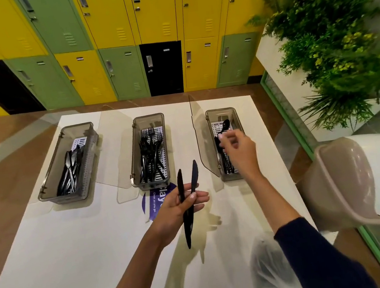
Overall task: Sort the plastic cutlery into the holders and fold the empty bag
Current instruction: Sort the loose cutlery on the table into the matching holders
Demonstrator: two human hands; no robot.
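Knives [194, 172], two, gripped by left fingers [199, 196]; one spoon [226, 123] by right fingers [230, 139]; three holders [76, 125] [148, 116] [219, 110].

yellow, green and black lockers [120, 44] stand far beyond the left hand [180, 208]; leafy plants [331, 52] and a beige chair [344, 184] stand right of the right hand [239, 149].

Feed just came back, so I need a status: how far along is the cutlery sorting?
Done: knives lie in the left holder, forks in the middle holder, spoons in the right holder. In hand: the left hand grips two knives; the right hand holds a spoon over the right holder. Left: place those, then fold the bag, unfolded under the right arm.
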